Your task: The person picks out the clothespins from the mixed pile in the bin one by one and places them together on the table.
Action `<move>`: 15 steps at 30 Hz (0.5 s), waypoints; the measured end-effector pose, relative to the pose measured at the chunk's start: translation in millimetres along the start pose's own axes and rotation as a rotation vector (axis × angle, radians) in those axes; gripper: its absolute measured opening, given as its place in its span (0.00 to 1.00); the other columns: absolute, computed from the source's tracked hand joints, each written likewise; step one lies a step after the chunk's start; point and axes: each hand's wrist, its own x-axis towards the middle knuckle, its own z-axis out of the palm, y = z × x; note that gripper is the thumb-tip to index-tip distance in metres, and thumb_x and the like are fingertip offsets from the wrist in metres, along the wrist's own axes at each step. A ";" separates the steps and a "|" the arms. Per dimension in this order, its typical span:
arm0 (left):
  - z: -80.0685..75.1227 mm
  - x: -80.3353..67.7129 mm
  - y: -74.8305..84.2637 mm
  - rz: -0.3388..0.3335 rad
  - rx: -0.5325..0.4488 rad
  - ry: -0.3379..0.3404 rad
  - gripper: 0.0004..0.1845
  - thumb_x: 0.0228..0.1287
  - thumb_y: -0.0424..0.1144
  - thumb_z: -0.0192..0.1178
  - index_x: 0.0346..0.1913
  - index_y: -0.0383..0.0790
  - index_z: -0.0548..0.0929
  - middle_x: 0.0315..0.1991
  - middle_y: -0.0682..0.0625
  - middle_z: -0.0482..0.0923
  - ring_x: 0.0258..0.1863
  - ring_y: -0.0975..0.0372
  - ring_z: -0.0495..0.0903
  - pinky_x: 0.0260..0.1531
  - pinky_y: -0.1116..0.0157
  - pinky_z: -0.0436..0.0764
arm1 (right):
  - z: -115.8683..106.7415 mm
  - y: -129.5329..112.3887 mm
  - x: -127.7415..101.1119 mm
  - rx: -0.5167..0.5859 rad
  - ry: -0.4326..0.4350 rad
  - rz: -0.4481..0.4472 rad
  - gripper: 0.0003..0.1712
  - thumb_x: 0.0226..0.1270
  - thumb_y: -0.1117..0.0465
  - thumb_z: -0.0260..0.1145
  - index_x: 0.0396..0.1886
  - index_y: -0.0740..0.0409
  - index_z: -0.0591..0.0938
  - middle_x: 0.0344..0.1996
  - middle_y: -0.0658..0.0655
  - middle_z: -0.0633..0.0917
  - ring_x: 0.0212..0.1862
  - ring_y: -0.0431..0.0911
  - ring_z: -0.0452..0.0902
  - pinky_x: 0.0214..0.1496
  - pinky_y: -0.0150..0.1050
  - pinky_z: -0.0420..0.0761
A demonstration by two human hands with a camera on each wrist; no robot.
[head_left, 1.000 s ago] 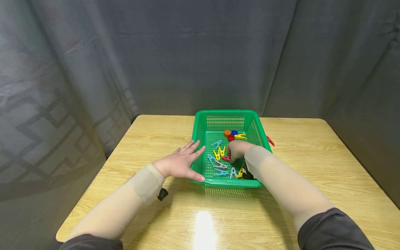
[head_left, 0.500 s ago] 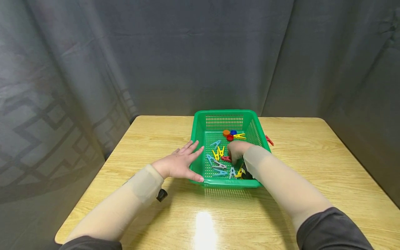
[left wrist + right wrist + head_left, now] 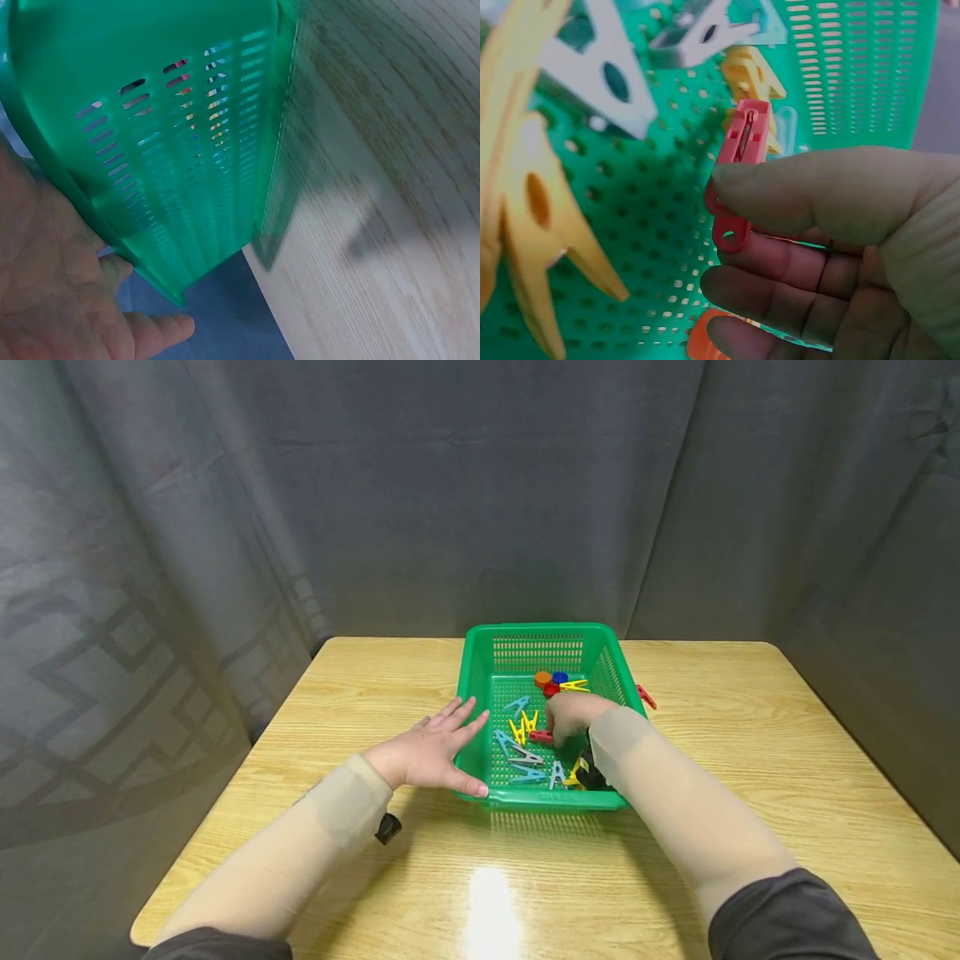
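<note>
Red clothespin [image 3: 751,146] shifted slightly, pinched by right fingers [image 3: 772,256].

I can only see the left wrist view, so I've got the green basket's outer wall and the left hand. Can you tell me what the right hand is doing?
Observer: The right hand pinches a red clothespin between the thumb and fingers.
Operator: Okay. Is there anything lying outside the basket on its right side?
Observer: Yes, the head view shows a second red clothespin on the table there.
Operator: And what's inside, toward the far end?
Observer: Three small round pieces lie close together: an orange piece, a blue piece and a red piece.
</note>
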 end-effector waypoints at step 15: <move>-4.2 -3.9 3.8 0.005 -0.016 -0.008 0.61 0.48 0.74 0.59 0.77 0.51 0.42 0.77 0.49 0.27 0.75 0.54 0.27 0.66 0.38 0.46 | -9.6 3.4 -3.8 0.119 0.152 -0.024 0.05 0.61 0.61 0.68 0.34 0.58 0.83 0.30 0.53 0.80 0.30 0.46 0.70 0.31 0.38 0.71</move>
